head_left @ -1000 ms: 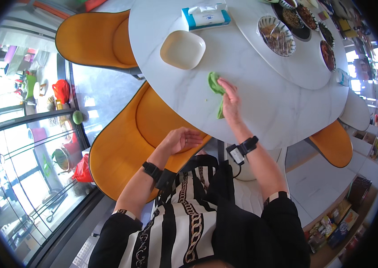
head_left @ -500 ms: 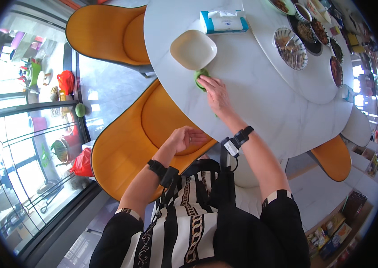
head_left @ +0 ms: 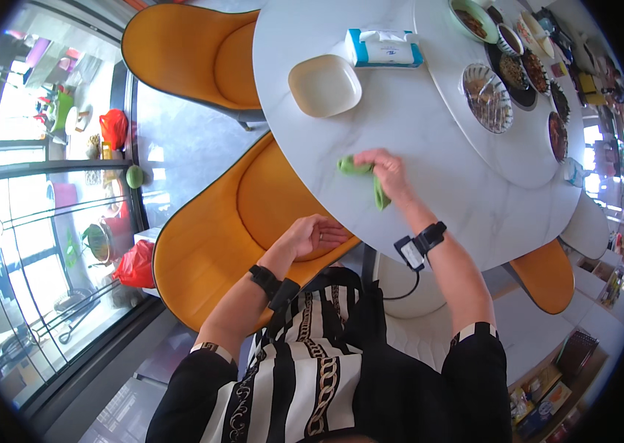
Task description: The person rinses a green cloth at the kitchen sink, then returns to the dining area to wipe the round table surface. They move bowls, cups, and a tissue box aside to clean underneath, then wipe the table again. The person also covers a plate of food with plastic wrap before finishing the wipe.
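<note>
A green cloth (head_left: 356,165) is bunched in my right hand (head_left: 388,171), its fingers closed round it and one end hanging down beside the palm. Both are at the white marble-patterned table (head_left: 430,192), low over its near left part. My left hand (head_left: 316,235) is held palm up at the table's rim, above the orange chair. Its fingers are stretched out, slightly cupped, and no object shows in it. Beyond the cloth stands a cream, rounded-square dish (head_left: 324,86) with nothing visible inside. A blue and white pack of wipes or tissues (head_left: 383,49) lies beside the dish.
A raised turntable (head_left: 448,96) at the right bears several bowls and plates of food, among them a ribbed glass bowl (head_left: 487,103). Orange chairs (head_left: 201,251) stand along the table's left side. Glass doors (head_left: 31,199) line the far left, with red bags near them.
My right hand has drawn the green cloth away from the dish, toward me and to the right. More of the cloth now shows. My left hand stays at the table rim.
</note>
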Available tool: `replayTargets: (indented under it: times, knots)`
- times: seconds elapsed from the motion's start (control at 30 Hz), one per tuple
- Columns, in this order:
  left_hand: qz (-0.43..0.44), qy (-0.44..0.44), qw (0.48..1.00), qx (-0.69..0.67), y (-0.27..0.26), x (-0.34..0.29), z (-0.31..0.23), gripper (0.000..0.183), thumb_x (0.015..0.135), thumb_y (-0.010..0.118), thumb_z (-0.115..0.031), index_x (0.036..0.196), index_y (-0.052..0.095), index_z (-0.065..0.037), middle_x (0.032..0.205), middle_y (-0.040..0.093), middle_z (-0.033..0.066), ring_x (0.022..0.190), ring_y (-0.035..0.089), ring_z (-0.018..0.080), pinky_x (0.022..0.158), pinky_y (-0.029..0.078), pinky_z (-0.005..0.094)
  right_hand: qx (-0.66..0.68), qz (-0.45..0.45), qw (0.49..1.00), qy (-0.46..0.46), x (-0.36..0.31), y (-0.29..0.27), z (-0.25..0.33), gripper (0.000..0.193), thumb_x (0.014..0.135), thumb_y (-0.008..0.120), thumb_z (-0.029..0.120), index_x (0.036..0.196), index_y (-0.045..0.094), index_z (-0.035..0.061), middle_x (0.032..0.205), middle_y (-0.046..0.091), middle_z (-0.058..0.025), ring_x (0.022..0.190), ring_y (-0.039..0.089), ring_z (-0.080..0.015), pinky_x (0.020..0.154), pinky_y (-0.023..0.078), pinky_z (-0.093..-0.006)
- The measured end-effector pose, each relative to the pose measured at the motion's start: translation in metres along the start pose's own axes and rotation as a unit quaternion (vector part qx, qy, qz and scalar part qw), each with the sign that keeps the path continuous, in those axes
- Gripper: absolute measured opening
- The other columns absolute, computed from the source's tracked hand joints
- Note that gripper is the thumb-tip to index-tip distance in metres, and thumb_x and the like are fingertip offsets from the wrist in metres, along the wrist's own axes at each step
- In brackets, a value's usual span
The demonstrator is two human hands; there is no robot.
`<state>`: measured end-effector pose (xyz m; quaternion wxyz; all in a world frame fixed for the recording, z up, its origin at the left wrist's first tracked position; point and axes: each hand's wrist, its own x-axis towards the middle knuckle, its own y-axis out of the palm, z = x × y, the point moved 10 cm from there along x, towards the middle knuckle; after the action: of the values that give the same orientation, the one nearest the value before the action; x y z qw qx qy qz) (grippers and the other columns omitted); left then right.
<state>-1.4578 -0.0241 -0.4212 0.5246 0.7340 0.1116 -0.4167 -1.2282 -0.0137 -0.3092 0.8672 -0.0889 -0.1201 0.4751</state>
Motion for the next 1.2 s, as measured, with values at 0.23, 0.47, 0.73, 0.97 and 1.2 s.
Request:
replayTargets:
  times: [0.23, 0.47, 0.73, 0.97, 1.2]
  knots:
    - [-0.012, -0.014, 0.999, -0.041, -0.008, 0.007, 0.007, 0.042, 0.1, 0.034, -0.018, 0.117, 0.057, 0.013, 0.119, 0.063, 0.026, 0.112, 0.063, 0.0367, 0.101, 0.05, 0.0447, -0.178, 0.058, 0.968, -0.17, 0.046, 0.064, 0.037, 0.024, 0.079, 0.056, -0.005, 0.093, 0.073, 0.0062, 0.101, 0.071, -0.0057, 0.094, 0.062, -0.0246, 0.086, 0.049, -0.0331]
    - [-0.229, 0.087, 0.958, 0.152, -0.047, -0.041, -0.054, 0.034, 0.097, 0.049, -0.028, 0.08, 0.065, -0.004, 0.068, 0.066, 0.009, 0.056, 0.063, 0.0187, 0.053, 0.052, 0.0303, -0.081, 0.181, 0.978, -0.066, -0.001, 0.054, 0.019, 0.032, 0.074, 0.051, -0.009, 0.088, 0.074, 0.007, 0.096, 0.072, -0.0047, 0.094, 0.063, -0.0235, 0.089, 0.05, -0.0342]
    - [-0.303, 0.42, 0.838, 0.171, 0.006, -0.082, -0.221, 0.023, 0.094, 0.061, -0.024, 0.093, 0.062, 0.0, 0.071, 0.063, 0.0075, 0.053, 0.063, 0.017, 0.047, 0.049, 0.0264, -0.196, -0.136, 0.969, -0.057, 0.04, -0.065, -0.001, 0.04, 0.077, 0.048, -0.012, 0.103, 0.074, 0.0044, 0.112, 0.07, -0.0094, 0.105, 0.062, -0.0261, 0.095, 0.049, -0.0344]
    - [-0.374, 0.432, 0.788, 0.229, 0.053, -0.049, -0.271, 0.03, 0.093, 0.064, -0.024, 0.092, 0.055, 0.005, 0.069, 0.06, 0.0103, 0.051, 0.065, 0.0199, 0.041, 0.051, 0.0284, -0.198, 0.091, 0.965, -0.143, 0.009, 0.004, 0.007, 0.029, 0.077, 0.055, -0.005, 0.097, 0.074, 0.0045, 0.107, 0.07, -0.0093, 0.097, 0.061, -0.0307, 0.087, 0.048, -0.0384]
    - [-0.33, 0.451, 0.807, 0.19, 0.042, -0.051, -0.268, 0.021, 0.093, 0.058, -0.012, 0.081, 0.055, 0.005, 0.069, 0.064, 0.0126, 0.053, 0.067, 0.0206, 0.044, 0.053, 0.0274, -0.053, -0.047, 0.997, 0.015, -0.046, -0.078, -0.002, 0.036, 0.08, 0.045, -0.009, 0.1, 0.073, 0.001, 0.11, 0.069, -0.0115, 0.107, 0.06, -0.0256, 0.096, 0.047, -0.0376]
